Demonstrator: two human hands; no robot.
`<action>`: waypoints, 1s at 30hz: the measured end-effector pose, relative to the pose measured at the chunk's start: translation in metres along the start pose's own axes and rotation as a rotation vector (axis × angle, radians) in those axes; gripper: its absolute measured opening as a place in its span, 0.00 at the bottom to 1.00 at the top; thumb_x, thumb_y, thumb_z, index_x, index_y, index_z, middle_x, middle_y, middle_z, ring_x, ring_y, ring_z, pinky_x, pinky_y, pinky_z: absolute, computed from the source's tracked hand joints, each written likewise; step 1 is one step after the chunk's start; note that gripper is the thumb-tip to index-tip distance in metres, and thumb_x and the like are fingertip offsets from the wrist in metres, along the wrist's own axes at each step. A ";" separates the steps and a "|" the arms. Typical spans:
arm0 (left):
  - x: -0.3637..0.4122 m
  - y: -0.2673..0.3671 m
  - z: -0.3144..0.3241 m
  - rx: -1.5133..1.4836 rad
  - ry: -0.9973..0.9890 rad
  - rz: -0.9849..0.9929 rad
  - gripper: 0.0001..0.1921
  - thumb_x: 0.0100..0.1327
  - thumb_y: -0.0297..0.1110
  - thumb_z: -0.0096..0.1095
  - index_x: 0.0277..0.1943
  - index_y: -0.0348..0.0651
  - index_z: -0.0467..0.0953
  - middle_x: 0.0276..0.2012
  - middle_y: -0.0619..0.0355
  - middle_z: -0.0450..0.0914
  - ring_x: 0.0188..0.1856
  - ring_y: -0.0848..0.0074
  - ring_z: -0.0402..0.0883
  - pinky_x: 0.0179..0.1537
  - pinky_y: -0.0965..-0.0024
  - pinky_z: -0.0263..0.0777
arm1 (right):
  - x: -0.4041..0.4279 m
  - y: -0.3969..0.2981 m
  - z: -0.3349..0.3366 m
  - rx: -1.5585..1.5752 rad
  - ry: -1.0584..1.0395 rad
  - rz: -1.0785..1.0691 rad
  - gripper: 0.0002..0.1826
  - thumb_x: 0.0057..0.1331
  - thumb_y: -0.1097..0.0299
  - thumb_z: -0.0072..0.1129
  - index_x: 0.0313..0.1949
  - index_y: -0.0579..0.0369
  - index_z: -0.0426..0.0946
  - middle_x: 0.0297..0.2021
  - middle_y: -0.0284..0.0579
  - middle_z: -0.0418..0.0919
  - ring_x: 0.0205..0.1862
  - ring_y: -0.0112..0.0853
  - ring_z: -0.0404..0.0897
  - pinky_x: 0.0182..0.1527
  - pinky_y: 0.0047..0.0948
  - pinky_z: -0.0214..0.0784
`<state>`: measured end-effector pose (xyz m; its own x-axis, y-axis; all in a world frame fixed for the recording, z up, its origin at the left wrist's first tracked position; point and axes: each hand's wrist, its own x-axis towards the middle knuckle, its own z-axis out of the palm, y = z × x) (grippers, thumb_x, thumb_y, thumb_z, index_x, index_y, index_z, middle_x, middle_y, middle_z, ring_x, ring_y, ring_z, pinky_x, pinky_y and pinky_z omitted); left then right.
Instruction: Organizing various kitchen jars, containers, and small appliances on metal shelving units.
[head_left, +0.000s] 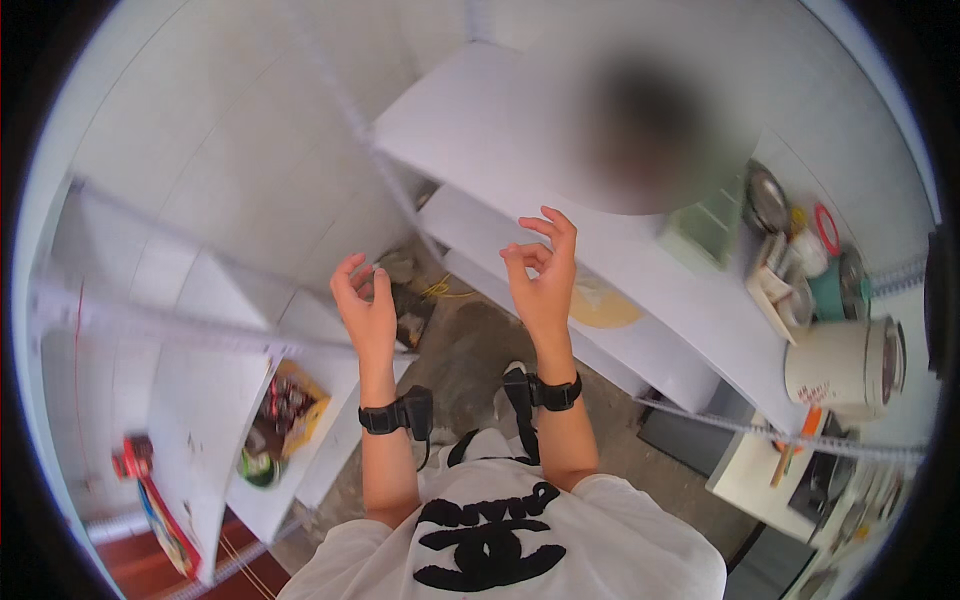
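Note:
My left hand (367, 304) is raised in the air with its fingers bent and thumb apart, holding nothing. To its right, my right hand (546, 274) is also raised and holds nothing, its fingers curled with the thumb near the index finger. A black strap with a small device (397, 411) wraps my left wrist, and a similar black strap (555, 391) wraps the right one. Beyond the right hand runs a white shelf unit (480, 112). On its lower level lies a flat tan round object (606, 304).
A green plastic container (705, 229), metal bowls (766, 196) and a large pale pot (840, 367) stand on the right shelf. At left, a second white shelf (202, 405) holds a cardboard box of dark packets (289, 405). Yellow cord (442, 287) lies on the floor. A blurred patch hides part of the top.

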<state>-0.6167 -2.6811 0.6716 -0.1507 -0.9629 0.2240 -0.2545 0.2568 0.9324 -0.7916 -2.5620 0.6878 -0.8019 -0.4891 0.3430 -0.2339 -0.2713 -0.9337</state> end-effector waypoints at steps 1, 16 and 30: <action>-0.005 -0.005 -0.032 -0.004 0.064 -0.026 0.18 0.64 0.27 0.58 0.56 0.40 0.68 0.57 0.53 0.69 0.53 0.69 0.75 0.54 0.65 0.67 | -0.014 -0.007 0.024 0.026 -0.061 0.002 0.30 0.60 0.81 0.58 0.61 0.59 0.59 0.49 0.51 0.75 0.31 0.26 0.80 0.37 0.24 0.75; -0.251 -0.052 -0.500 -0.021 0.933 0.012 0.13 0.65 0.22 0.55 0.51 0.37 0.70 0.45 0.56 0.78 0.39 0.78 0.78 0.43 0.75 0.71 | -0.435 -0.135 0.322 0.426 -1.128 0.006 0.30 0.62 0.80 0.58 0.62 0.57 0.58 0.48 0.45 0.74 0.28 0.21 0.77 0.30 0.22 0.70; -0.309 -0.099 -0.663 -0.166 1.200 -0.073 0.13 0.65 0.22 0.51 0.52 0.34 0.69 0.45 0.52 0.79 0.42 0.75 0.78 0.45 0.74 0.71 | -0.594 -0.150 0.474 0.469 -1.394 -0.003 0.15 0.62 0.73 0.61 0.48 0.58 0.71 0.45 0.42 0.77 0.38 0.26 0.79 0.35 0.24 0.70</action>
<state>0.0881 -2.4643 0.6977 0.8621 -0.4622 0.2078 -0.0865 0.2697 0.9591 -0.0197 -2.6239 0.6732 0.4284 -0.8005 0.4191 0.1794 -0.3792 -0.9078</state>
